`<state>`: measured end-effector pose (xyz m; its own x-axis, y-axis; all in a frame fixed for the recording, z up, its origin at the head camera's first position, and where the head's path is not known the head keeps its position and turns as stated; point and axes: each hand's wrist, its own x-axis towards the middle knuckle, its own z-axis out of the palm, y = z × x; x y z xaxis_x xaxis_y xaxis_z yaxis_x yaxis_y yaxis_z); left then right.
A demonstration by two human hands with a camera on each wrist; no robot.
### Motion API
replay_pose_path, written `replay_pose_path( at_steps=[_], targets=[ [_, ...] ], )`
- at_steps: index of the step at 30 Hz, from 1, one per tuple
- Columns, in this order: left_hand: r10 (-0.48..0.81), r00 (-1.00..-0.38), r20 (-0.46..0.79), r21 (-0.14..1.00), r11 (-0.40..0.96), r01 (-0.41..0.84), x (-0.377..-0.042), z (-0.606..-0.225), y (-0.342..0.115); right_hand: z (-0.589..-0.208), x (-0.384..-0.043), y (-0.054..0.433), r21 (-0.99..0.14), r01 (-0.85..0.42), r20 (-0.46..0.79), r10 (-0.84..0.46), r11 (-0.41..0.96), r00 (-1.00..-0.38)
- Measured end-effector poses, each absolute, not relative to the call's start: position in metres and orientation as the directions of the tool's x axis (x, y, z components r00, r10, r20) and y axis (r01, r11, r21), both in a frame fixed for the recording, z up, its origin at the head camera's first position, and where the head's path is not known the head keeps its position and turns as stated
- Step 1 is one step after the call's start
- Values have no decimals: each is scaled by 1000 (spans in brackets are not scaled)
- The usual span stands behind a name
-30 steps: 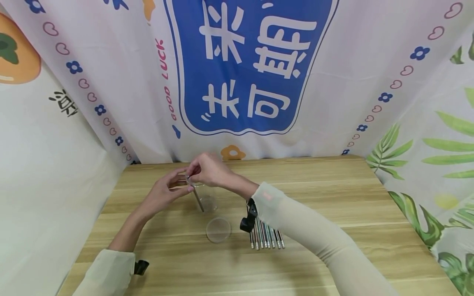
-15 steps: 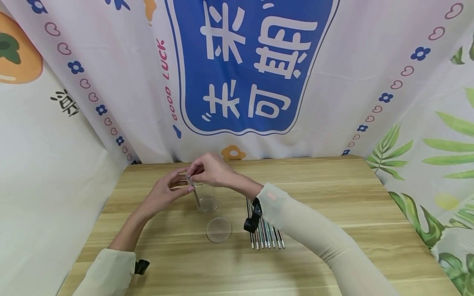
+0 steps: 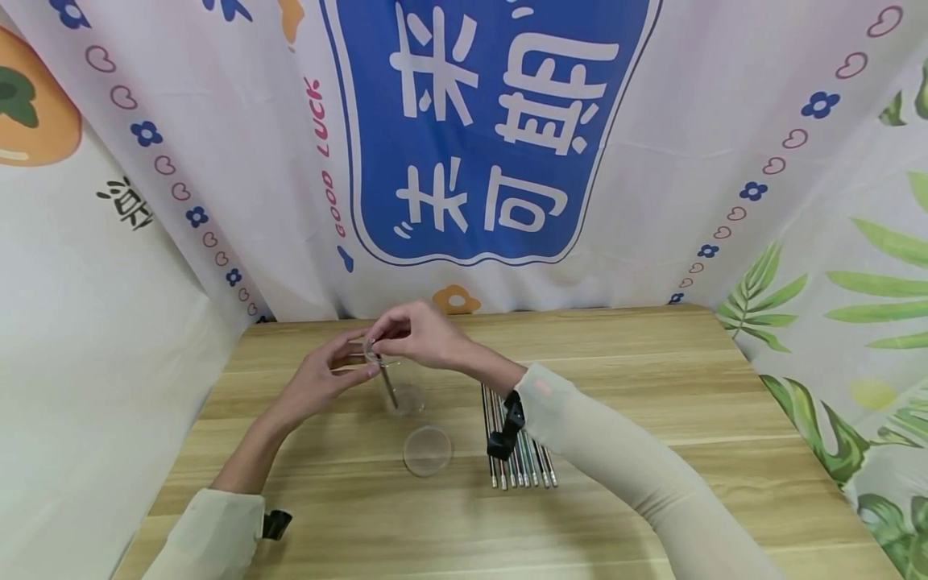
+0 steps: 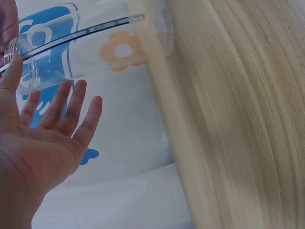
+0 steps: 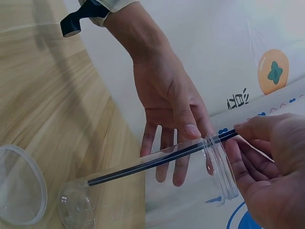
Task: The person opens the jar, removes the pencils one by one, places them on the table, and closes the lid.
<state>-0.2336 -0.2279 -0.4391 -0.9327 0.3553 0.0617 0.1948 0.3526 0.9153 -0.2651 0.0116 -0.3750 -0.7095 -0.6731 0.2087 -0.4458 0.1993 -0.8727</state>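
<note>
A clear, empty-walled plastic jar [image 5: 221,179] with a threaded neck stands toward the back left of the table, its mouth open. My left hand [image 3: 322,379] holds the jar at its neck, thumb on one side and fingers spread behind it. One dark pencil [image 5: 147,164] slants down inside the jar. With thumb and fingertips, my right hand [image 3: 424,334] pinches that pencil's upper end right at the mouth. In the right wrist view the pencil's lower end is near the jar's base.
A round clear lid [image 3: 428,451] lies flat in front of the jar. Several pencils [image 3: 520,467] lie side by side to its right, partly under my right wrist. A printed cloth [image 3: 616,266] hangs behind the wooden table [image 3: 652,387].
The pencil's slant inside the jar has shifted a little. My right wrist has moved slightly to the right, while my left hand keeps its place at the neck.
</note>
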Motion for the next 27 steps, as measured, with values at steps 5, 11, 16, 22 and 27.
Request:
replay_pose_path(
  at_steps=[5, 11, 16, 22, 27],
  targets=[
    [348, -936, 56, 911, 365, 191, -233, -439, -229, -374, -264, 16, -900, -405, 216, -639, 163, -738],
    [340, -939, 52, 902, 387, 190, -233, -438, -229, -374, -266, 19, -938, -333, 216, -596, 92, -773],
    [347, -936, 56, 906, 376, 194, -233, -438, -229, -372, -266, 23, -959, -280, 209, -561, 43, -801],
    [352, -933, 70, 901, 379, 210, -232, -439, -229, -368, -267, 27, -977, -215, 186, -520, -6, -833],
    [352, -934, 65, 903, 377, 205, -232, -439, -229, -368, -269, 30, -978, -192, 205, -501, -77, -841]
  ],
)
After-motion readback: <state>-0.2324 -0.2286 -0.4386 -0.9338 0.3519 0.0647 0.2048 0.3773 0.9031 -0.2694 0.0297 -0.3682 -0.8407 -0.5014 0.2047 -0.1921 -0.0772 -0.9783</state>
